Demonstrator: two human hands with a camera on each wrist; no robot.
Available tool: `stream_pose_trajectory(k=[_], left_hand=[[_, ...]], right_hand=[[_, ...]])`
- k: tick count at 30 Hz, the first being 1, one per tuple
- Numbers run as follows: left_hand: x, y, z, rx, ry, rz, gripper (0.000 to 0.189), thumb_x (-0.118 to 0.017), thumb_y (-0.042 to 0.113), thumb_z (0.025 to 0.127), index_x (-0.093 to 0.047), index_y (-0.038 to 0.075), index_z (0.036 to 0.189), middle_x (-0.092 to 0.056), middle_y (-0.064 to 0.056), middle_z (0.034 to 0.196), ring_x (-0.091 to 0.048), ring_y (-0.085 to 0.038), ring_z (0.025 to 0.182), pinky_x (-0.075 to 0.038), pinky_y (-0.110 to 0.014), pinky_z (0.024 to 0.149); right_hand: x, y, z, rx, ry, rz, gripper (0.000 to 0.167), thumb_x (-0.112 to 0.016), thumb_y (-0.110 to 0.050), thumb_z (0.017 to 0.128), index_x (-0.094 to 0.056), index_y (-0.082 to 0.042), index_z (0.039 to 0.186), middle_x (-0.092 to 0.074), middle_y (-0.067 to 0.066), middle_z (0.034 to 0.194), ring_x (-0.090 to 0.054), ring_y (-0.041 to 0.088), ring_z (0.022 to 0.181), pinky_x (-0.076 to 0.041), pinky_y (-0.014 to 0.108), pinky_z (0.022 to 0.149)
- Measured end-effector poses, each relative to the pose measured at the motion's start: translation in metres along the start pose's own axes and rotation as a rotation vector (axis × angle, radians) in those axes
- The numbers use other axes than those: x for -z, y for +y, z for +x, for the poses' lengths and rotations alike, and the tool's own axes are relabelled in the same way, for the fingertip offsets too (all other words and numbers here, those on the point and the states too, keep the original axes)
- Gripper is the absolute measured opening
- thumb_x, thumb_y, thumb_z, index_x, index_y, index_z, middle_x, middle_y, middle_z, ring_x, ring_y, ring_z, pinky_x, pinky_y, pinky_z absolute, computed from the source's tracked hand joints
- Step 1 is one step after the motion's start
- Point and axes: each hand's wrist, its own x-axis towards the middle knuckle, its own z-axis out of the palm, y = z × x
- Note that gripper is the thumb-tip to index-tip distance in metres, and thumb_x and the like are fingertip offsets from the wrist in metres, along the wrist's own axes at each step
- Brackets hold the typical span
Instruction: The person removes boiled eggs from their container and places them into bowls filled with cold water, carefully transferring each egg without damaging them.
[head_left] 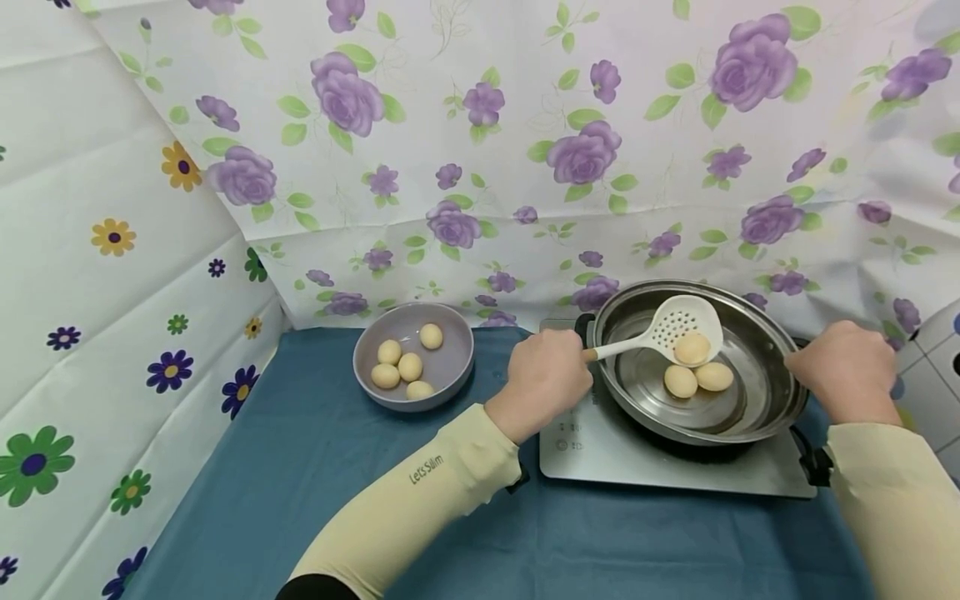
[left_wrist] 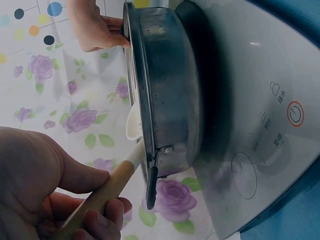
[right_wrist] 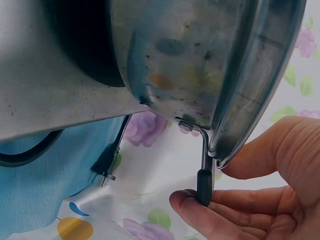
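My left hand [head_left: 550, 373] grips the wooden handle [left_wrist: 107, 187] of a white skimmer [head_left: 666, 323], whose perforated head is over the steel pot [head_left: 776, 396]. One pale brown egg [head_left: 692, 347] lies on that head. Two more eggs [head_left: 697, 379] sit on the pot's bottom, close below it. At the pot's right side, my right hand [head_left: 847, 367] holds the side handle [right_wrist: 204, 185], thumb against the rim and fingers beneath the black grip. To the left, a grey-purple bowl [head_left: 459, 354] contains several eggs [head_left: 409, 367].
Under the pot is a flat silver induction cooker [head_left: 675, 473] with touch controls. A blue cloth [head_left: 322, 467] covers the table. Flowered sheets [head_left: 480, 167] hang behind and on the left. A cord with a plug [right_wrist: 106, 162] shows by the cooker in the right wrist view.
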Motion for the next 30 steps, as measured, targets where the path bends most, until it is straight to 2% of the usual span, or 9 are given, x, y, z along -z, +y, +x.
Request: stream_pose_trajectory(k=[6,11,18,30], left_hand=[[-0.0023,-0.0001,-0.0012,-0.009,0.015,0.004,0.019,-0.060,0.032,0.089,-0.069,0.020,0.077,-0.050,0.002,0.049,-0.037,-0.012,0.035,-0.026,-0.026,0.029],[-0.0047,-0.0012,-0.0010,-0.027,0.051,0.017,0.026,-0.057,0.038,0.091,-0.069,0.020,0.077,-0.048,0.002,0.047,-0.038,-0.013,0.034,-0.025,-0.026,0.029],[-0.0053,-0.0034,-0.0007,-0.029,0.058,0.056,0.016,-0.061,0.033,0.088,-0.070,0.021,0.082,-0.049,0.002,0.050,-0.045,-0.013,0.038,-0.029,-0.027,0.030],[-0.0046,-0.0052,0.0004,-0.038,0.108,0.059,0.016,-0.061,0.034,0.089,-0.071,0.022,0.083,-0.049,0.002,0.050,-0.045,-0.014,0.037,-0.032,-0.028,0.030]], right_hand=[[0.0005,-0.0015,-0.0018,0.001,-0.014,0.009,0.056,-0.062,-0.038,0.077,-0.058,0.017,0.083,-0.052,0.038,0.077,-0.054,0.042,0.062,-0.042,0.038,0.040],[0.0013,-0.0016,-0.0011,0.003,-0.008,0.010,0.057,-0.063,-0.037,0.076,-0.057,0.019,0.085,-0.052,0.040,0.080,-0.055,0.047,0.065,-0.042,0.038,0.040],[0.0017,-0.0013,0.0000,0.005,-0.015,0.011,0.055,-0.062,-0.037,0.077,-0.058,0.018,0.085,-0.053,0.039,0.079,-0.054,0.046,0.065,-0.042,0.039,0.040],[0.0041,-0.0019,-0.0019,-0.008,-0.030,0.014,0.059,-0.062,-0.038,0.077,-0.057,0.020,0.089,-0.051,0.042,0.084,-0.054,0.049,0.068,-0.043,0.039,0.040]])
